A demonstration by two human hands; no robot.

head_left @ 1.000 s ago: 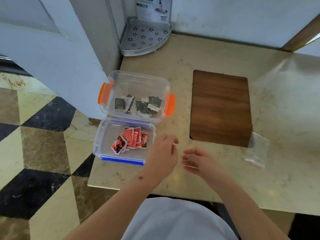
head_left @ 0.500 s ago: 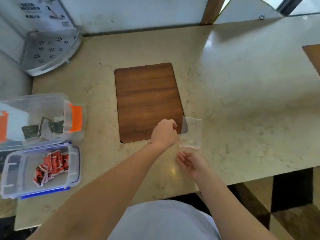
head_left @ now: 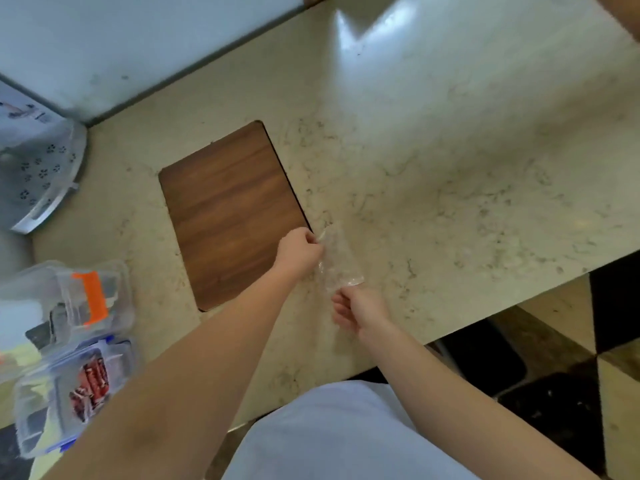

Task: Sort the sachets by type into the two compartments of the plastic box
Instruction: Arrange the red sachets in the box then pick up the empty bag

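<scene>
Item: marble-patterned bench [head_left: 450, 174], seen from the head camera.

Plastic box [head_left: 69, 341]: clear, at the bench's left edge near the front left corner, lid off. Two compartments in view. The far one, with the orange latch [head_left: 90, 296], holds dark sachets [head_left: 43, 332], only partly visible through the wall. The near one, with blue trim, holds red sachets [head_left: 90, 384] in a loose heap.

Wooden inlay [head_left: 232, 213]: brown panel set into the bench, left of centre, bare.

Clear plastic bag [head_left: 337, 259]: small, transparent, just beside the inlay's right front corner, toward the front edge of the bench. It looks empty, though its transparency makes that uncertain.

Left hand [head_left: 298, 252]: grip closed in a pinch on the bag's upper left edge.

Right hand [head_left: 358, 308]: fingers curled loosely just below the bag's lower end. Whether its grip touches or holds the bag cannot be told.

Perforated corner shelf [head_left: 45, 174]: grey, at the back left corner.

Progress, as a judgement: no loose sachets show on the bench. Each colour sits in its own compartment, unmixed as far as can be seen. Sorting appears complete or nearly so. What remains seems to be checking the bag for leftovers and clearing it away.
</scene>
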